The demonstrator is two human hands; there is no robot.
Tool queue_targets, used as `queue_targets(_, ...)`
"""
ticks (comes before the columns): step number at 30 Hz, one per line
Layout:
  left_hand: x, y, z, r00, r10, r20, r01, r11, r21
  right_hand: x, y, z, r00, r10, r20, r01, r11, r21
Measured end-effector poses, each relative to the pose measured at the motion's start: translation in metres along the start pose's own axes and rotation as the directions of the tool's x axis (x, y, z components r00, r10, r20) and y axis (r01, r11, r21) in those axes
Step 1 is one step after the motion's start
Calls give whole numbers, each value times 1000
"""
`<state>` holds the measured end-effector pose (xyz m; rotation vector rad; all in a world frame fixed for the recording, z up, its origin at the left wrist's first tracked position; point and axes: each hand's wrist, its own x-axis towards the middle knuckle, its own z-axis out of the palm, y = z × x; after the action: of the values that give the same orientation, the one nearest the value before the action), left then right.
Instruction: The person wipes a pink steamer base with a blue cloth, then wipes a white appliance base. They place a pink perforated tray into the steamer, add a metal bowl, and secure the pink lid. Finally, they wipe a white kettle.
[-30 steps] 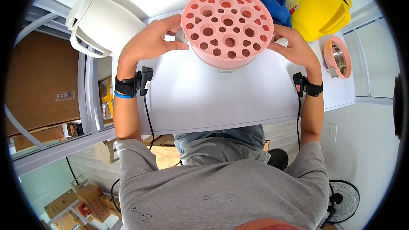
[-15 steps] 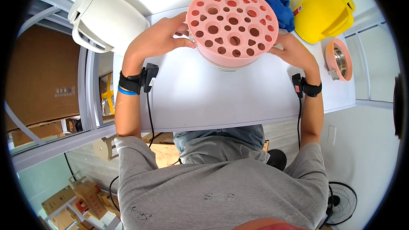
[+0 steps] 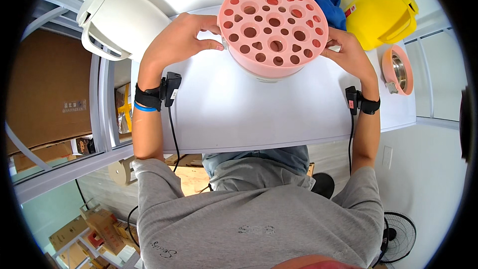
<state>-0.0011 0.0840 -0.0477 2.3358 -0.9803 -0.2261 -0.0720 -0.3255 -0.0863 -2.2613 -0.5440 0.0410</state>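
A round pink holder (image 3: 275, 60) with a top full of round and heart-shaped holes stands at the back middle of the white table, its base pale. My left hand (image 3: 181, 40) is at its left side, thumb and fingers curved around a small pale side clip (image 3: 224, 44). On the opposite side my right hand (image 3: 347, 52) has its fingers bent against the holder's wall; some fingertips are hidden behind it. A pink bowl (image 3: 388, 67) with a steel inside and a grey clip lies tipped at the table's right edge.
A white jug (image 3: 129, 20) lies at the back left, a yellow jug (image 3: 376, 17) at the back right. A crumpled blue cloth (image 3: 323, 0) sits behind the holder. Black cables (image 3: 173, 129) hang from both wrist devices over the front edge of the table (image 3: 269, 124).
The pink holder has shifted slightly, its top tilting a little toward the right. My left hand has drawn slightly left and up, my right hand slightly right and up.
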Motion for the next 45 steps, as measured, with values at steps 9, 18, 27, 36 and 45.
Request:
queue_targets(9, 1, 4, 7, 999, 42, -11, -41, 994, 97, 0, -12, 6, 998, 42, -37, -42, 999, -6)
queue_targets(18, 6, -2, 8, 1000, 1, -6, -1, 998, -60, 1, -16, 8, 994, 82, -66, -84, 996, -27)
queue_targets(27, 10, -2, 11, 999, 32, -27, -32, 999, 24, 2, -19, 9, 992, 92, -89, -98, 993, -63)
queue_targets(36, 7, 3, 8, 999, 33, -15, -32, 996, 80, 1, -13, 4, 998, 33, -45, -37, 995, -93)
queue_targets(45, 9, -8, 16, 989, 144, -22, -136, 966, 219, -2, -12, 9, 996, -81, -25, 74, 974, -215)
